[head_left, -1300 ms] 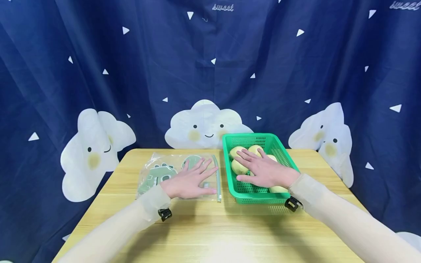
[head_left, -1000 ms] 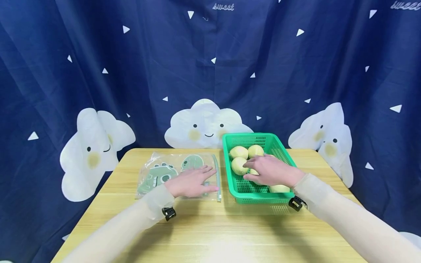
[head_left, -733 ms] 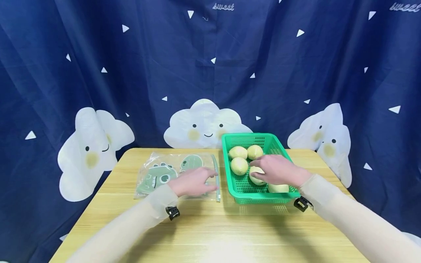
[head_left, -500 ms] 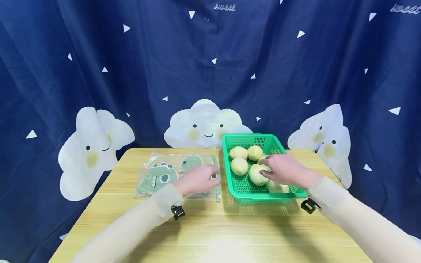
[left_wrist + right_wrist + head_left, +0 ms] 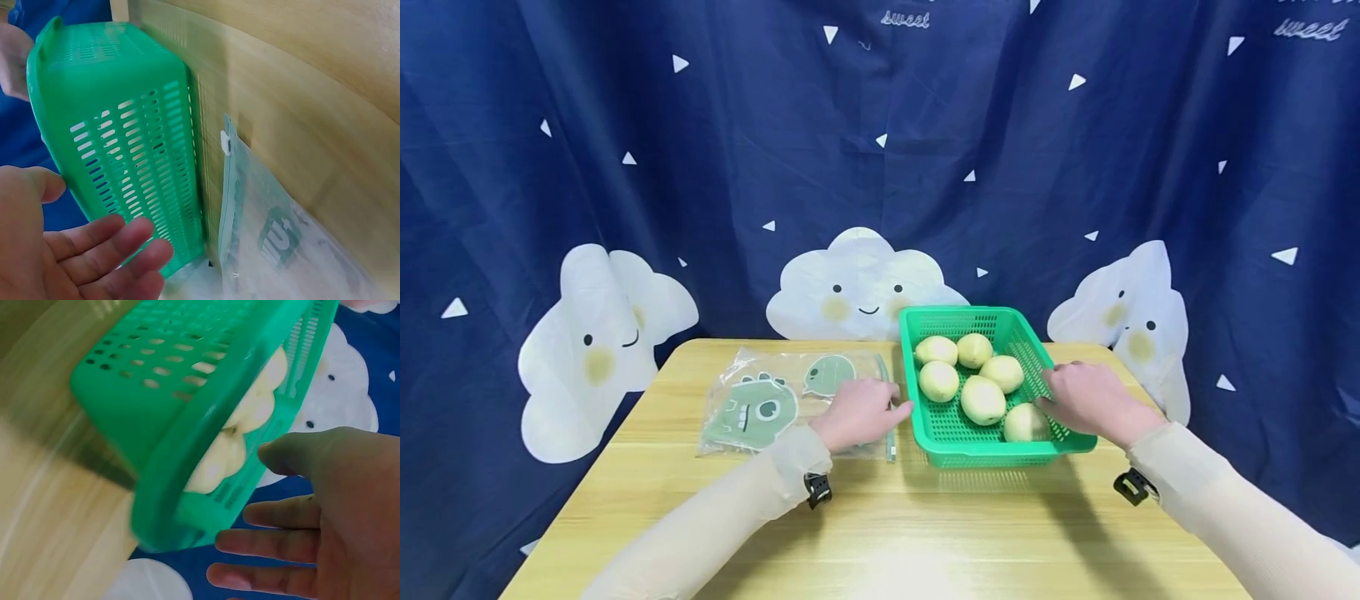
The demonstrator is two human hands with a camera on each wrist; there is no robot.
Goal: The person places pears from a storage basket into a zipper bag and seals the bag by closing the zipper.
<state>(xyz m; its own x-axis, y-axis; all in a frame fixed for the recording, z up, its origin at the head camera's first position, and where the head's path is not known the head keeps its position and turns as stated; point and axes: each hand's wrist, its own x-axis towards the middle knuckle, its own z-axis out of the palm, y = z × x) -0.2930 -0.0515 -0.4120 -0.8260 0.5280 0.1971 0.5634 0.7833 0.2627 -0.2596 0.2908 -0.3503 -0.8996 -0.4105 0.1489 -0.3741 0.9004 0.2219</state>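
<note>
A green plastic basket (image 5: 992, 454) holds several pale yellow round fruits (image 5: 982, 400), whose exact kind I cannot tell. To its left a clear zip bag (image 5: 760, 412) with green dinosaur prints lies flat. My left hand (image 5: 859, 412) hovers over the bag's zip end, beside the basket's left wall; in the left wrist view its fingers (image 5: 103, 250) are loosely bent and hold nothing. My right hand (image 5: 1093, 400) is at the basket's right rim; the right wrist view shows its fingers (image 5: 269, 544) extended and apart from the rim, with nothing in them.
Basket and bag both sit on a light wooden table (image 5: 880, 525), toward its back edge. Behind it hangs a dark blue curtain (image 5: 737, 125) with white clouds and triangles.
My right hand has moved from over the fruits to the basket's right rim, uncovering them. My left hand has shifted right toward the basket, its spread fingers now bent. Basket and bag stay put.
</note>
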